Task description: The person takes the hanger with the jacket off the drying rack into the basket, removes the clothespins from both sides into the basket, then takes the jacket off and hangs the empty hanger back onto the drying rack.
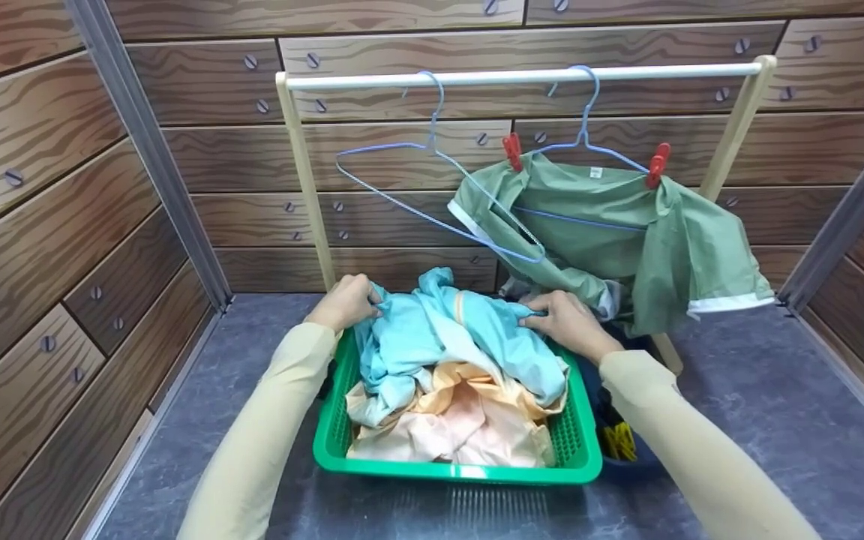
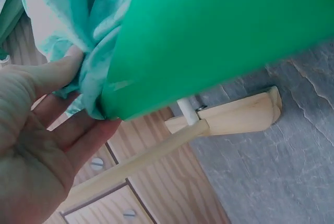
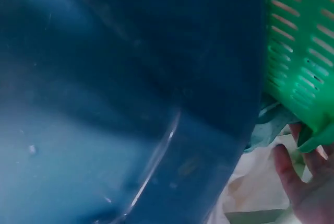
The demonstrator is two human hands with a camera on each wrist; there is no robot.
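A green plastic basket (image 1: 462, 472) holds a heap of clothes. On top lies a turquoise garment (image 1: 417, 330), over a peach one (image 1: 447, 384) and a pale pink one (image 1: 432, 439). At the basket's back left corner my left hand (image 1: 346, 301) pinches the turquoise cloth; the left wrist view shows thumb and fingers of the left hand (image 2: 36, 151) around its bunched edge, against the basket's outer wall (image 2: 209, 41). My right hand (image 1: 568, 322) pinches the same garment at the back right. The right wrist view catches only part of the right hand (image 3: 313, 187), beside the basket (image 3: 302, 57).
A rack with a white rail (image 1: 507, 77) stands behind. From it hang a bare blue hanger (image 1: 383, 146) and a green shirt (image 1: 589, 199) clipped by red clothespins (image 1: 657, 165). Right of the basket, a dark blue container (image 1: 638, 465) holds yellow clothespins (image 1: 618, 442).
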